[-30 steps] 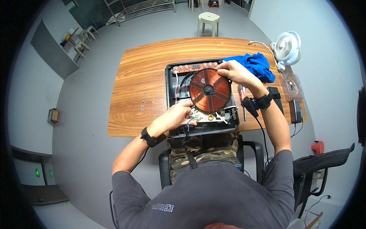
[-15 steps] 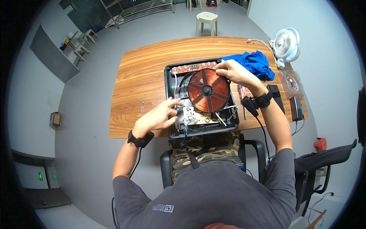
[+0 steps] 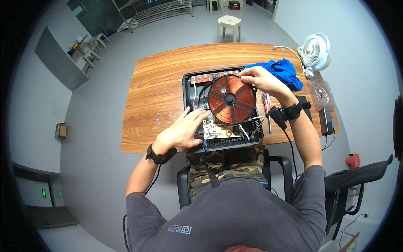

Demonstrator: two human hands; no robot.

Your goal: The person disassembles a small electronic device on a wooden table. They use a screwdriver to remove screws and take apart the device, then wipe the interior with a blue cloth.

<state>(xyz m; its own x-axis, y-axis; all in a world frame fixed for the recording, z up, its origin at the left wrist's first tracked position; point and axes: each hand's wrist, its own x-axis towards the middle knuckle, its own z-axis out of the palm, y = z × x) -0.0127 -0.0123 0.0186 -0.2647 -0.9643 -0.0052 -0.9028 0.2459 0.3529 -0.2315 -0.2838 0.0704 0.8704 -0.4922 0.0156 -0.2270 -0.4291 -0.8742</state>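
Toward the left of the counter (image 3: 142, 101), a few small metal pieces (image 3: 159, 112) lie loose, well apart from the open black casing (image 3: 185, 92). Over that casing's near left side, the left grip (image 3: 181, 128) is open and flat, fingers spread and grasping nothing that shows; whether the fingertips press on anything cannot be told. Just beside them sits the pale circuit board (image 3: 213, 130), likely brittle, with small parts better left untouched. Above it, along the far edge, runs a red control strip (image 3: 205, 78). The copper coil (image 3: 229, 99) lies over the casing's right half, overlapping part of the board; whether it rests on anything beneath is hidden. It should be fairly light and stiff as a disc, yet its fine windings look easily scuffed and its thin leads could tug, so the dark outer rim seems the place to hold. There, at the upper right, the right grip (image 3: 261, 80) is pinched on the rim, thumb and fingers together. Farther right, a screwdriver (image 3: 267, 105) lies beside the casing, and blue cloth (image 3: 286, 73) is heaped beyond.
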